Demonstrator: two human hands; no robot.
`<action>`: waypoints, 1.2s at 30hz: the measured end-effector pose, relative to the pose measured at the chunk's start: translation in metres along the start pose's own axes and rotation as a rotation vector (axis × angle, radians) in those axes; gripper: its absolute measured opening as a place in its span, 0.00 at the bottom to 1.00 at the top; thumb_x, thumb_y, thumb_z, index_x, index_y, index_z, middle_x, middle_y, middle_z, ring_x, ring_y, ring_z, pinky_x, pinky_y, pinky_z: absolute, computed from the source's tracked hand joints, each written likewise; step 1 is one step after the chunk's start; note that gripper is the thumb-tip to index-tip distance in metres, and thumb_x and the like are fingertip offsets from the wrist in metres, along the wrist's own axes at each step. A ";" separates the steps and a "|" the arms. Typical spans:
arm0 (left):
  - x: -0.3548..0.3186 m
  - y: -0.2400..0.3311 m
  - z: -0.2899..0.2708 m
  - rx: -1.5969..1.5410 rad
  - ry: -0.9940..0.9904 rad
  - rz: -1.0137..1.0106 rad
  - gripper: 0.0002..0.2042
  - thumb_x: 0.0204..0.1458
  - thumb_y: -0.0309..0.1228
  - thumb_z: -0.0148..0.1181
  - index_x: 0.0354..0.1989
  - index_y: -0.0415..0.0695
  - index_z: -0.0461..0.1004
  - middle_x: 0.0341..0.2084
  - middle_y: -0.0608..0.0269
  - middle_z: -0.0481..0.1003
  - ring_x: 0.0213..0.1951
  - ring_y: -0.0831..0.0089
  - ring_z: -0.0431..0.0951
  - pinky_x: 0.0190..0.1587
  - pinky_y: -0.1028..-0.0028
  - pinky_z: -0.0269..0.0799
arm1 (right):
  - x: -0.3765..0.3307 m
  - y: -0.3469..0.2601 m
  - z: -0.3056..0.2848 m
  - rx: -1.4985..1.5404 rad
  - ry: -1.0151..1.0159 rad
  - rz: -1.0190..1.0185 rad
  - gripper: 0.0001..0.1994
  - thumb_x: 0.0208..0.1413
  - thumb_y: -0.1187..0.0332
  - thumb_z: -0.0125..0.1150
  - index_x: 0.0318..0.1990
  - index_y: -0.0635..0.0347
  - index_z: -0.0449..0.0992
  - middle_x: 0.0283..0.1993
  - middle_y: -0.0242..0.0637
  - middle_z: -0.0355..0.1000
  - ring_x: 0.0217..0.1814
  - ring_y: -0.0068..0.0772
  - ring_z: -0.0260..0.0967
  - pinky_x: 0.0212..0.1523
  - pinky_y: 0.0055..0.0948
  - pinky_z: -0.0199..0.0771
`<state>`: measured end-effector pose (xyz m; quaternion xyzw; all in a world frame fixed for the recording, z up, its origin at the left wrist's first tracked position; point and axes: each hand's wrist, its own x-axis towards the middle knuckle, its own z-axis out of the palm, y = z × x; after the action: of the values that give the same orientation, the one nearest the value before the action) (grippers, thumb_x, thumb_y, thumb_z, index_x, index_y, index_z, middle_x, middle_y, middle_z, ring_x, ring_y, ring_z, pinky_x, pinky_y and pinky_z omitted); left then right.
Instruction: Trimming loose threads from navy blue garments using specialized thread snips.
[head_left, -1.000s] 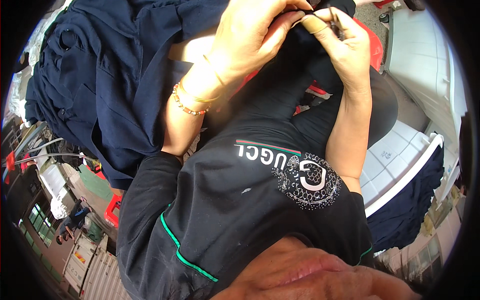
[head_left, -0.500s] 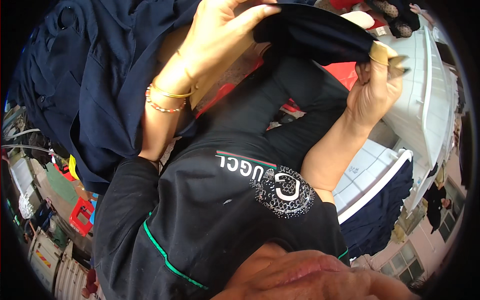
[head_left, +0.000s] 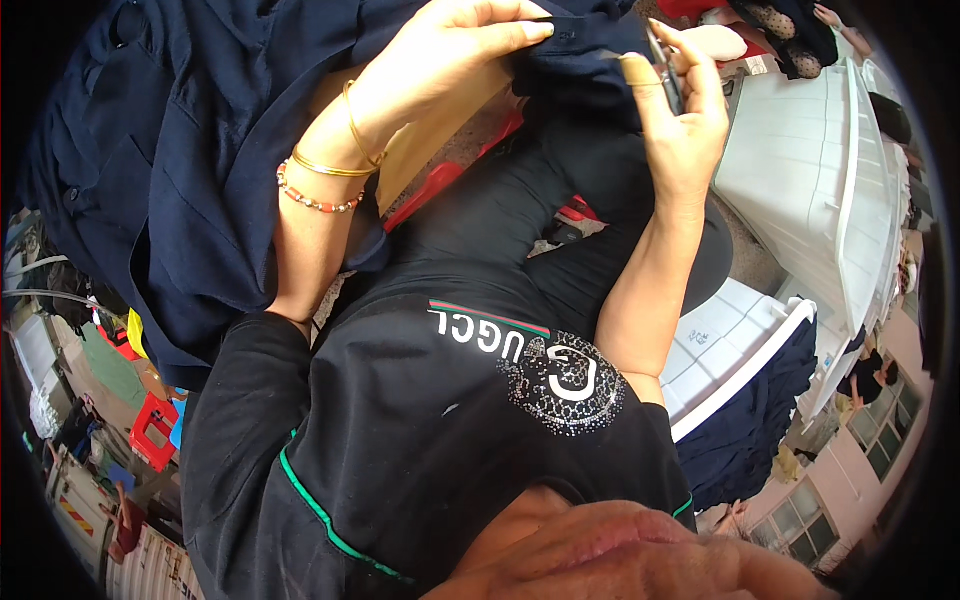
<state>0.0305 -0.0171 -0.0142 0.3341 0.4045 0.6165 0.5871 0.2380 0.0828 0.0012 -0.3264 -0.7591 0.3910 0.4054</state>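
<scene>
My left hand (head_left: 445, 55) pinches the edge of a dark navy garment (head_left: 566, 60) between thumb and fingers at the top of the view. A small slit like a buttonhole shows in the cloth beside the thumb. Just right of it, my right hand (head_left: 692, 125) is closed on small metal thread snips (head_left: 668, 78), whose tips point toward the cloth. A yellowish wrap (head_left: 640, 72) covers the right thumb's end. The snips are partly hidden by the fingers and slightly blurred, so whether their blades touch the cloth I cannot tell.
Dark navy garments (head_left: 220, 130) are heaped at my left. Large white plastic bins (head_left: 800, 160) stand at my right, one with dark cloth (head_left: 755, 430) hanging over its rim. A red plastic stool (head_left: 153, 430) is at the far left. Other people are in the background.
My right hand has moved left, from the garment's stretched right end to beside my left hand, and now holds the snips toward the cloth. The cloth is no longer pulled taut between the hands.
</scene>
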 end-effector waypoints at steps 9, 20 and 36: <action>0.005 -0.006 -0.002 -0.084 -0.092 0.040 0.07 0.67 0.23 0.55 0.48 0.35 0.77 0.42 0.65 0.79 0.46 0.79 0.75 0.54 0.76 0.70 | -0.007 0.008 0.011 -0.234 -0.115 -0.306 0.20 0.49 0.68 0.78 0.52 0.50 0.85 0.36 0.32 0.75 0.38 0.28 0.75 0.39 0.26 0.76; 0.005 -0.008 -0.002 0.065 -0.083 0.102 0.07 0.66 0.23 0.56 0.47 0.36 0.78 0.40 0.67 0.79 0.44 0.80 0.75 0.51 0.78 0.71 | -0.007 0.003 0.009 -0.279 -0.162 -0.286 0.19 0.52 0.75 0.75 0.53 0.57 0.84 0.36 0.31 0.73 0.38 0.23 0.70 0.41 0.21 0.71; 0.005 0.002 -0.001 0.029 -0.009 0.035 0.09 0.66 0.27 0.57 0.46 0.35 0.80 0.40 0.66 0.80 0.42 0.80 0.76 0.50 0.77 0.72 | 0.010 0.018 0.050 0.336 0.034 -0.516 0.17 0.52 0.77 0.73 0.51 0.61 0.83 0.33 0.29 0.71 0.32 0.21 0.67 0.35 0.21 0.66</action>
<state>0.0287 -0.0117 -0.0132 0.3525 0.4050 0.6191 0.5731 0.1934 0.0832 -0.0287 -0.0579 -0.7349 0.3896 0.5521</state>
